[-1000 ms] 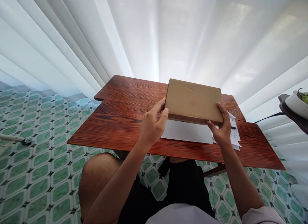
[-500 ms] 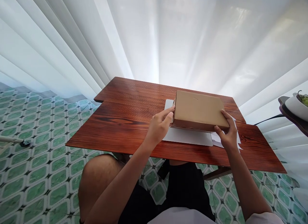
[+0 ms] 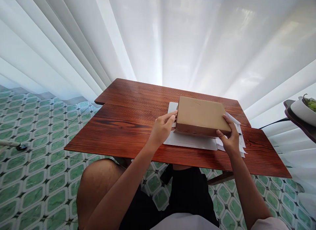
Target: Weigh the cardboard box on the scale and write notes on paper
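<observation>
A flat brown cardboard box [image 3: 201,115] lies on a white sheet [image 3: 190,141] on the dark red wooden table [image 3: 128,124]. My left hand [image 3: 161,128] grips the box's left end, fingertips on its side. At the box's near right corner my right hand [image 3: 229,137] holds it, thumb on top. Printed papers [image 3: 240,141] stick out from under the box on the right, partly hidden by my right hand.
White curtains [image 3: 172,42] hang right behind the table. At the far right a dark side table [image 3: 296,116] carries a white bowl [image 3: 303,109] with green fruit. The floor [image 3: 37,164] has green patterned tiles; a mop head [image 3: 21,146] lies at the left edge.
The box was held tilted above the sheet; both hands have lowered it and shifted it slightly right, so it now rests on the white sheet.
</observation>
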Action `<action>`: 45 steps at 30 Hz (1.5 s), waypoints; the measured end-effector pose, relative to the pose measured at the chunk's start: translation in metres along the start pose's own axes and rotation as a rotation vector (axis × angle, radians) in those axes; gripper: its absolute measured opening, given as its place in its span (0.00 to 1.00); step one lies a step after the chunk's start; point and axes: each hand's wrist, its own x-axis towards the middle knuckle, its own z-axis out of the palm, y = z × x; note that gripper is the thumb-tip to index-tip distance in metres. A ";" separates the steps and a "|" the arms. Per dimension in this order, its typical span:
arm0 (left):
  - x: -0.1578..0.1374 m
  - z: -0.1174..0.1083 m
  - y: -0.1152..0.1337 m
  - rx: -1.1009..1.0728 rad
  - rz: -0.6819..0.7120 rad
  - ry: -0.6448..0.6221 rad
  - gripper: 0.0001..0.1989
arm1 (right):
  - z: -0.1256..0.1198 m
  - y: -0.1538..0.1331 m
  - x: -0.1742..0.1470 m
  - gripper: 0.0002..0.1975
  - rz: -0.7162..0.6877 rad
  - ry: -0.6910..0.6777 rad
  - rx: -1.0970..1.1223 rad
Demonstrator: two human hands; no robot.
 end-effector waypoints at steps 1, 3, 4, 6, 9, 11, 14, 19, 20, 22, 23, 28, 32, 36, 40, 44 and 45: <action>0.000 0.000 0.000 -0.001 -0.005 0.004 0.29 | 0.000 0.000 0.000 0.38 0.000 0.000 0.000; 0.000 -0.001 -0.001 0.014 -0.014 0.008 0.29 | 0.002 0.001 0.000 0.38 0.000 -0.001 0.001; 0.000 -0.002 -0.001 0.028 -0.019 0.009 0.29 | 0.002 0.001 0.000 0.37 0.001 -0.003 0.001; 0.000 -0.003 -0.003 0.060 -0.018 0.014 0.29 | 0.003 0.001 -0.001 0.36 0.004 -0.009 0.002; 0.000 -0.004 -0.005 0.089 0.010 0.019 0.28 | 0.004 0.001 -0.001 0.35 0.005 -0.016 0.009; 0.000 -0.005 -0.006 0.100 0.037 0.020 0.27 | 0.005 0.000 -0.001 0.35 0.004 -0.016 0.009; 0.000 -0.005 -0.007 0.074 0.024 0.013 0.27 | 0.005 0.000 0.000 0.34 0.003 -0.015 0.002; 0.000 -0.005 -0.007 0.087 0.023 0.011 0.27 | 0.005 0.000 0.000 0.34 0.005 -0.021 0.010; 0.000 -0.005 -0.007 0.101 0.035 0.013 0.27 | 0.005 0.000 -0.001 0.34 0.006 -0.023 0.009; 0.000 -0.005 -0.006 0.125 0.044 0.014 0.26 | 0.005 0.000 -0.001 0.34 0.007 -0.022 0.006; -0.001 -0.005 -0.005 0.137 0.046 0.012 0.26 | 0.005 0.000 -0.001 0.34 0.007 -0.022 0.004; -0.004 -0.006 -0.004 0.183 0.054 -0.008 0.24 | 0.003 0.001 -0.002 0.34 0.002 -0.038 -0.001; -0.003 -0.008 -0.008 0.169 0.055 -0.051 0.23 | 0.001 0.000 -0.003 0.35 0.011 -0.066 -0.006; -0.007 -0.005 -0.007 0.201 0.107 -0.004 0.22 | -0.001 0.001 -0.004 0.39 0.053 -0.094 -0.034; -0.023 0.003 0.009 0.417 0.447 0.175 0.18 | -0.004 0.003 -0.010 0.42 -0.024 0.080 -0.014; -0.050 0.016 0.035 0.342 0.765 0.102 0.14 | -0.005 -0.012 -0.022 0.21 -0.271 0.422 -0.041; -0.058 0.020 0.041 0.294 0.816 0.032 0.13 | -0.004 -0.019 -0.025 0.14 -0.330 0.450 -0.038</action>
